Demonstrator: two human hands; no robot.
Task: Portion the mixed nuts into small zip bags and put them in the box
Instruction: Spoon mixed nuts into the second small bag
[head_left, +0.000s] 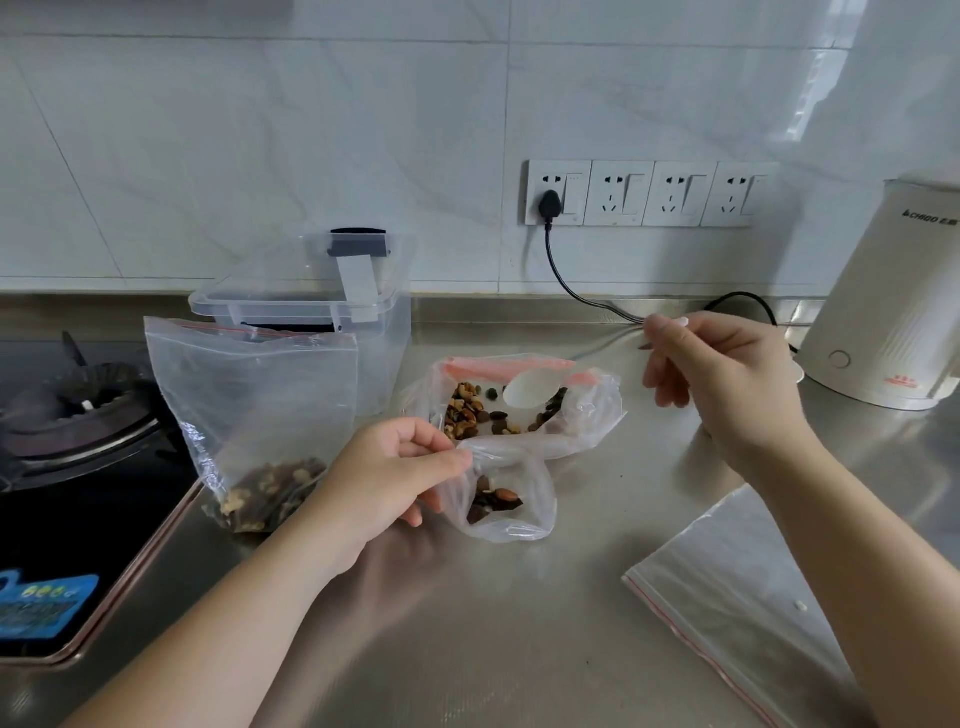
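Note:
A large open bag of mixed nuts (582, 415) lies at the middle of the steel counter. My right hand (727, 379) pinches the handle of a white spoon (530, 391), whose bowl sits inside that bag's mouth. My left hand (395, 473) pinches the rim of a small zip bag (511, 506) holding a few nuts, in front of the large bag. A filled zip bag (254, 415) stands upright at the left. Behind it is the clear plastic box (384, 353) with its lid resting tilted on top.
A gas hob (78, 415) fills the left side. An empty zip bag (737, 597) lies flat at the lower right. A white kettle (893, 301) stands at the right, its black cord (566, 286) running to the wall sockets (649, 193).

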